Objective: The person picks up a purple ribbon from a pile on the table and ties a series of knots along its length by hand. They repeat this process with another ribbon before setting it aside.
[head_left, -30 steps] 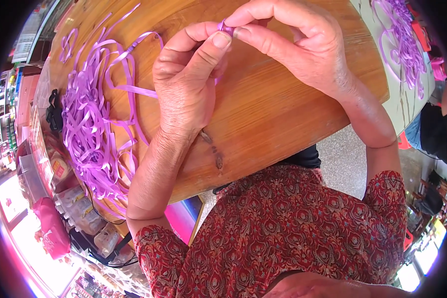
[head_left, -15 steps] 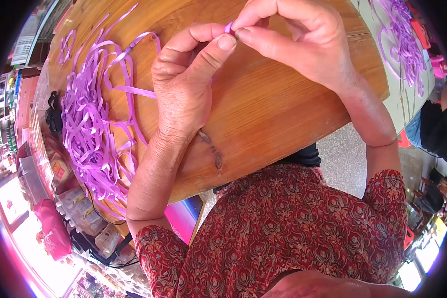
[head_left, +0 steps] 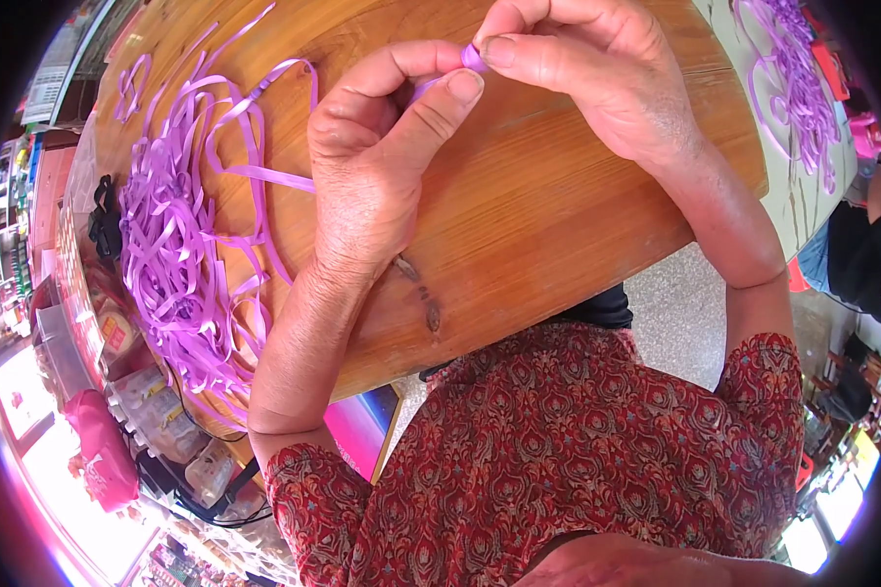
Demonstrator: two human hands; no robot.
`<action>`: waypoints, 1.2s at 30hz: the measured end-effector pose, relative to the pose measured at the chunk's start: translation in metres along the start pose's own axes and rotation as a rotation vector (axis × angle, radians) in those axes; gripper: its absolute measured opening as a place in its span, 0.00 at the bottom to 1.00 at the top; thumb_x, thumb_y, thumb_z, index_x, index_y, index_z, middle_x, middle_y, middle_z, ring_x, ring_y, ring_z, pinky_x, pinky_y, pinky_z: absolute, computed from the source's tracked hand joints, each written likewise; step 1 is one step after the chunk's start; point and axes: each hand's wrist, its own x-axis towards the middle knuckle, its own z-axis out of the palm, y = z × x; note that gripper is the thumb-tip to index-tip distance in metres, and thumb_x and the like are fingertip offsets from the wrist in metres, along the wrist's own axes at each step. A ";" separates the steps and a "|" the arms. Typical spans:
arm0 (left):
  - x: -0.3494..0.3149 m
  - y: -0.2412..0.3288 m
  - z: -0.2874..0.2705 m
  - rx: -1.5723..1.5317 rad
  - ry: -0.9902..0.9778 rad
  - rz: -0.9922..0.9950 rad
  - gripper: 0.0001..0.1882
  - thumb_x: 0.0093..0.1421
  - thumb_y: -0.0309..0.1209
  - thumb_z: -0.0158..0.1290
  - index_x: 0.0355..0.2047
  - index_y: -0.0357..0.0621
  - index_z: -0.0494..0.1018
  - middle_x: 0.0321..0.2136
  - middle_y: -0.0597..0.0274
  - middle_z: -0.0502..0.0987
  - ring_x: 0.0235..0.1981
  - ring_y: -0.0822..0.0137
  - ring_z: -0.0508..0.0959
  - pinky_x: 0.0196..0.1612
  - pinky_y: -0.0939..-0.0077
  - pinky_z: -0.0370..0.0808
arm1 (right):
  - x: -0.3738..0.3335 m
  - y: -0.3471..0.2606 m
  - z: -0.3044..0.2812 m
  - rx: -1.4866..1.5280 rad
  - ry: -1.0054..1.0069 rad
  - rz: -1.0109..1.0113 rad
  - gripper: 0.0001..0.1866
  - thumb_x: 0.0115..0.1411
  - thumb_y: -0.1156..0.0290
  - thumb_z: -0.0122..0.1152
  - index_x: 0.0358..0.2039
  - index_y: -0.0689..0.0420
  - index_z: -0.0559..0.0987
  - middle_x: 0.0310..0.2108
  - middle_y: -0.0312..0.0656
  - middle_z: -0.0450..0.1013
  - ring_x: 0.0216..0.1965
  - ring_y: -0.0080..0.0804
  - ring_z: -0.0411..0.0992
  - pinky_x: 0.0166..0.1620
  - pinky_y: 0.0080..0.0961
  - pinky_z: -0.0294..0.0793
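A purple ribbon (head_left: 473, 59) is bent into a small loop between my two hands, above the far part of the wooden table. My left hand (head_left: 382, 147) pinches it between thumb and forefinger. From the other side, the thumb and fingertips of my right hand (head_left: 597, 78) grip the same loop. A strip of ribbon runs back behind my left hand toward the left. Beside my left forearm lies a large tangled pile of purple ribbons (head_left: 171, 245), some with small knots in them.
The wooden table (head_left: 558, 235) has a curved edge close to my body. On a pale surface (head_left: 803, 210) at the right lies another bunch of purple ribbons (head_left: 793, 88). A black strap (head_left: 105, 220), plastic bags and a pink bag (head_left: 103, 450) are at the left. Someone sits at far right.
Both hands have shifted slightly to the right. My right thumb has moved up over the ribbon, and the loop between the fingertips shows wider now.
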 end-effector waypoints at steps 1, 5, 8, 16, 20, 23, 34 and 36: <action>0.000 0.000 0.000 0.004 0.003 -0.005 0.08 0.57 0.19 0.55 0.38 0.38 0.75 0.32 0.69 0.76 0.34 0.80 0.72 0.40 0.87 0.69 | 0.000 0.001 0.000 0.001 0.000 0.000 0.04 0.58 0.78 0.58 0.34 0.62 0.76 0.33 0.35 0.74 0.38 0.18 0.71 0.43 0.15 0.70; -0.001 -0.002 -0.003 -0.014 0.033 -0.021 0.08 0.57 0.19 0.55 0.37 0.38 0.76 0.32 0.69 0.76 0.34 0.81 0.72 0.40 0.87 0.69 | 0.009 -0.029 0.010 0.013 0.137 0.391 0.03 0.58 0.76 0.59 0.33 0.61 0.77 0.32 0.34 0.74 0.37 0.18 0.71 0.43 0.15 0.69; -0.001 -0.002 -0.001 0.027 0.058 -0.002 0.08 0.57 0.19 0.56 0.37 0.38 0.76 0.32 0.68 0.77 0.34 0.81 0.72 0.39 0.88 0.69 | 0.011 -0.040 0.012 -0.006 0.273 0.776 0.03 0.58 0.76 0.59 0.32 0.61 0.77 0.32 0.34 0.74 0.37 0.17 0.71 0.42 0.15 0.69; -0.003 -0.001 0.001 0.021 0.098 0.009 0.06 0.56 0.22 0.58 0.35 0.38 0.77 0.30 0.67 0.78 0.33 0.80 0.74 0.38 0.87 0.71 | 0.010 -0.039 0.012 0.069 0.318 0.810 0.04 0.58 0.76 0.58 0.34 0.62 0.77 0.32 0.34 0.74 0.36 0.18 0.71 0.43 0.15 0.70; -0.003 -0.001 0.003 -0.042 0.096 0.020 0.05 0.56 0.23 0.58 0.35 0.38 0.78 0.31 0.65 0.79 0.33 0.79 0.75 0.39 0.86 0.71 | 0.011 -0.040 0.011 0.112 0.295 0.772 0.05 0.59 0.76 0.58 0.35 0.62 0.77 0.34 0.35 0.74 0.38 0.19 0.71 0.44 0.16 0.71; -0.003 -0.002 0.003 -0.031 0.106 0.011 0.05 0.57 0.23 0.58 0.35 0.38 0.78 0.31 0.64 0.80 0.34 0.78 0.76 0.40 0.86 0.72 | 0.002 -0.010 0.000 0.097 0.189 0.367 0.06 0.60 0.75 0.58 0.37 0.62 0.77 0.35 0.35 0.74 0.39 0.19 0.71 0.45 0.17 0.70; -0.003 -0.008 0.000 -0.050 0.087 0.031 0.05 0.58 0.24 0.56 0.35 0.39 0.78 0.30 0.65 0.79 0.34 0.79 0.75 0.40 0.86 0.71 | 0.013 -0.046 0.014 -0.678 0.013 0.080 0.17 0.48 0.74 0.68 0.41 0.59 0.80 0.32 0.39 0.74 0.31 0.31 0.72 0.32 0.24 0.72; -0.003 -0.009 -0.001 -0.032 0.089 0.029 0.05 0.59 0.24 0.55 0.35 0.38 0.78 0.29 0.66 0.79 0.33 0.79 0.74 0.39 0.86 0.70 | 0.014 -0.044 0.015 -0.740 0.023 0.073 0.16 0.47 0.73 0.69 0.39 0.58 0.80 0.30 0.38 0.73 0.29 0.30 0.71 0.30 0.24 0.71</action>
